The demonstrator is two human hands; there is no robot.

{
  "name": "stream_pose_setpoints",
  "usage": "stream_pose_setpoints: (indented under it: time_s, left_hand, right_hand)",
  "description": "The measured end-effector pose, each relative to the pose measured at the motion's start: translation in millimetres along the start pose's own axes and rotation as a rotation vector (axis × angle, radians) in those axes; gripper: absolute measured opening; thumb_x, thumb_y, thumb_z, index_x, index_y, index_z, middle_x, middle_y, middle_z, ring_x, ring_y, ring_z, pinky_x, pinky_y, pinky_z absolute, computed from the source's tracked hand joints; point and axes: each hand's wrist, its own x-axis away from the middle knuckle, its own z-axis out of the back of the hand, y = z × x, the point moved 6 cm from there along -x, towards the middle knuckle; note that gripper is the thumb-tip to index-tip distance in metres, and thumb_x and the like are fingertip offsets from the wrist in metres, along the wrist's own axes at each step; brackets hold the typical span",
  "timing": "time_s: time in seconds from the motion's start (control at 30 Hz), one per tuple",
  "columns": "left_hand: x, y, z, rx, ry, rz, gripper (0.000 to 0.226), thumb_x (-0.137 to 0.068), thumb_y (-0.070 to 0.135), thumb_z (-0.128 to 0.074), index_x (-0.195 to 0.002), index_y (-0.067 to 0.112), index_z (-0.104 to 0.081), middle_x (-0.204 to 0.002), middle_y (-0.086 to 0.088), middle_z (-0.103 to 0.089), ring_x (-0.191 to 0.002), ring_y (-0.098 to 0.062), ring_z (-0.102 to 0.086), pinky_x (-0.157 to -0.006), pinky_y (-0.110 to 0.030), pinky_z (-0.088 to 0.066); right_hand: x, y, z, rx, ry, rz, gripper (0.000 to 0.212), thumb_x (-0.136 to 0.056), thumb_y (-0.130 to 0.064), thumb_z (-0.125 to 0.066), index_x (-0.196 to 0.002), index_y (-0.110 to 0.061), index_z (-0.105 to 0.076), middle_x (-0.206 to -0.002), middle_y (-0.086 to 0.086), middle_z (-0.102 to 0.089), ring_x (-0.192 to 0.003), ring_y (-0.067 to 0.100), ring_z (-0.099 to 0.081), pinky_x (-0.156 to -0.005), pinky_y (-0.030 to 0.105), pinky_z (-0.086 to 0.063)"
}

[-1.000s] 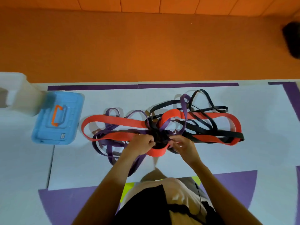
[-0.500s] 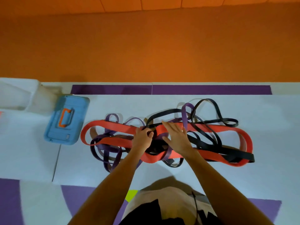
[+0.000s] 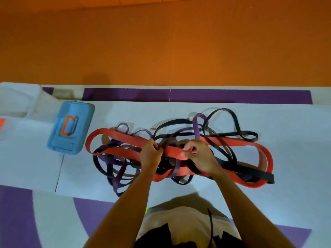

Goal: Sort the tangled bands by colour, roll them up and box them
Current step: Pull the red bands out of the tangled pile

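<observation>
Bands (image 3: 172, 153) in red, purple and black lie knotted together in the middle of a white surface (image 3: 295, 133). Both hands meet at the knot. The left hand (image 3: 151, 154) curls its fingers round the wide red band (image 3: 232, 141). The right hand (image 3: 197, 155) pinches the same band between thumb and bent fingers, just beside the left. So the grip is closed on red from both sides.

Purple bands (image 3: 196, 127) and black bands (image 3: 258, 175) cross over and under the held stretch. A pull here would likely tighten those crossings rather than free the red band. It could also drag the purple loops off the near edge, and a stretched band could snap back. The blue box (image 3: 71, 129) sits with its lid shut near the far left edge.
</observation>
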Motion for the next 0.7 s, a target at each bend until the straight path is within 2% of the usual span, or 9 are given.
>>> stream_pose_setpoints:
  time_s: [0.03,0.1,0.2,0.33,0.4,0.47,0.6,0.7]
  left_hand:
    - [-0.1,-0.5,2.6,0.022,0.023,-0.018,0.011,-0.091,0.009,-0.071,-0.09,0.014,-0.061,-0.089,0.001,-0.067,-0.082,-0.016,-0.062,-0.059,-0.018,-0.039]
    - [-1.6,-3.8,9.7,0.085,0.041,-0.045,0.008,-0.093,0.003,-0.068,-0.092,0.009,-0.063,-0.089,-0.001,-0.068,-0.08,-0.015,-0.061,-0.068,-0.028,-0.052]
    - [-2.2,-4.4,14.9,0.161,-0.033,-0.129,0.009,-0.096,0.005,-0.07,-0.098,0.001,-0.063,-0.094,-0.008,-0.069,-0.087,-0.021,-0.062,-0.085,-0.039,-0.054]
    - [4.8,-2.4,19.5,0.241,-0.141,-0.221,0.028,-0.092,0.021,-0.082,-0.103,0.003,-0.063,-0.102,-0.008,-0.068,-0.096,-0.019,-0.062,-0.088,-0.028,-0.05]
    - [5.3,-5.4,22.1,0.226,-0.131,-0.236,0.03,-0.085,0.018,-0.087,-0.1,0.004,-0.063,-0.1,-0.006,-0.068,-0.094,-0.018,-0.061,-0.085,-0.022,-0.047]
    - [3.7,-9.4,30.7,0.268,-0.05,-0.202,0.028,-0.081,0.01,-0.086,-0.095,0.006,-0.062,-0.094,-0.005,-0.067,-0.089,-0.019,-0.062,-0.08,-0.019,-0.046]
    - [-1.8,-16.3,51.8,0.357,0.117,-0.133,0.025,-0.081,0.005,-0.077,-0.089,0.016,-0.056,-0.081,0.002,-0.066,-0.077,-0.018,-0.063,-0.068,-0.025,-0.046]
    - [-6.3,-23.8,65.5,0.39,0.203,-0.107,0.022,-0.085,0.004,-0.074,-0.088,0.018,-0.058,-0.081,0.002,-0.065,-0.077,-0.019,-0.062,-0.069,-0.028,-0.049]
  right_hand:
    - [0.3,-0.3,4.7,-0.04,-0.001,-0.013,0.013,-0.084,-0.012,-0.085,-0.083,-0.014,-0.072,-0.084,-0.008,-0.072,-0.08,0.011,-0.068,-0.074,0.021,-0.054]
    - [2.4,0.0,17.8,-0.117,0.019,-0.042,0.012,-0.087,-0.01,-0.084,-0.089,-0.013,-0.073,-0.09,-0.005,-0.073,-0.085,0.007,-0.069,-0.077,0.017,-0.053]
    - [7.4,3.3,35.9,-0.17,0.046,-0.064,0.01,-0.091,-0.01,-0.08,-0.097,-0.008,-0.072,-0.099,0.001,-0.074,-0.091,0.003,-0.069,-0.081,0.012,-0.051]
    - [12.6,4.9,47.6,-0.157,0.116,-0.079,0.006,-0.094,-0.01,-0.076,-0.098,-0.008,-0.072,-0.099,-0.001,-0.074,-0.09,-0.004,-0.067,-0.082,0.008,-0.048]
    - [14.5,3.0,47.5,-0.143,0.141,-0.079,0.007,-0.094,-0.009,-0.076,-0.099,-0.008,-0.072,-0.099,-0.002,-0.074,-0.089,-0.005,-0.067,-0.082,0.006,-0.047]
    - [17.6,-0.6,46.1,-0.135,0.162,-0.073,0.006,-0.094,-0.008,-0.076,-0.098,-0.01,-0.072,-0.1,-0.001,-0.074,-0.09,-0.003,-0.068,-0.081,0.006,-0.048]
    - [30.5,-7.0,55.1,-0.083,0.266,-0.053,0.014,-0.094,-0.01,-0.077,-0.096,-0.023,-0.072,-0.109,0.002,-0.07,-0.103,0.011,-0.067,-0.09,0.017,-0.051]
    - [47.2,-12.7,70.0,-0.035,0.445,-0.077,0.023,-0.094,-0.014,-0.076,-0.094,-0.036,-0.069,-0.108,-0.012,-0.064,-0.106,0.014,-0.065,-0.094,0.035,-0.055]
